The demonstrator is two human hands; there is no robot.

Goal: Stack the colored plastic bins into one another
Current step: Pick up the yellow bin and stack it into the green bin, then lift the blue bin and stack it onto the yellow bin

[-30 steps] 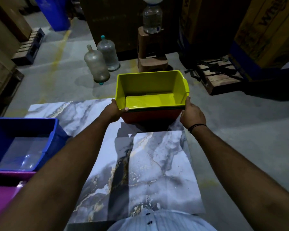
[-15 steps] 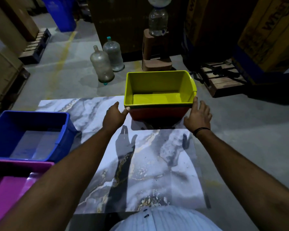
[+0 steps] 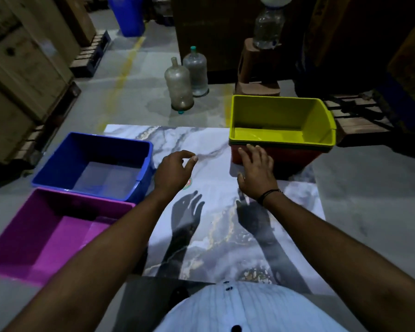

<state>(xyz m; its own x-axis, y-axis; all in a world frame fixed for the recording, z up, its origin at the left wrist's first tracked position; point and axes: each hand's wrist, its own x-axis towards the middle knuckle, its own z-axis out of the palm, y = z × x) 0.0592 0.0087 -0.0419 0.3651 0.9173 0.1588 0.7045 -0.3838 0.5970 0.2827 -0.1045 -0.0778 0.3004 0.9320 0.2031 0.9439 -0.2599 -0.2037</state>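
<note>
A yellow bin [image 3: 283,121] sits nested in a red bin [image 3: 295,158] at the far right of the marble sheet [image 3: 221,236], with a thin green rim showing between them. A blue bin [image 3: 94,164] stands at the left, and a magenta bin [image 3: 48,233] lies just in front of it. My left hand [image 3: 173,172] hovers over the sheet between the blue bin and the stack, fingers apart and empty. My right hand [image 3: 256,172] is spread open just in front of the red bin's near left corner, holding nothing.
Two large clear water jugs [image 3: 180,85] stand on the concrete floor beyond the sheet. A brown stool with a bottle [image 3: 267,27] on it is behind the stack. Wooden pallets [image 3: 359,118] lie at the right, crates and cartons [image 3: 22,75] at the left.
Both hands have let go of the yellow bin and drawn back toward me and leftward. The view has swung left, bringing the blue and magenta bins fully into sight.
</note>
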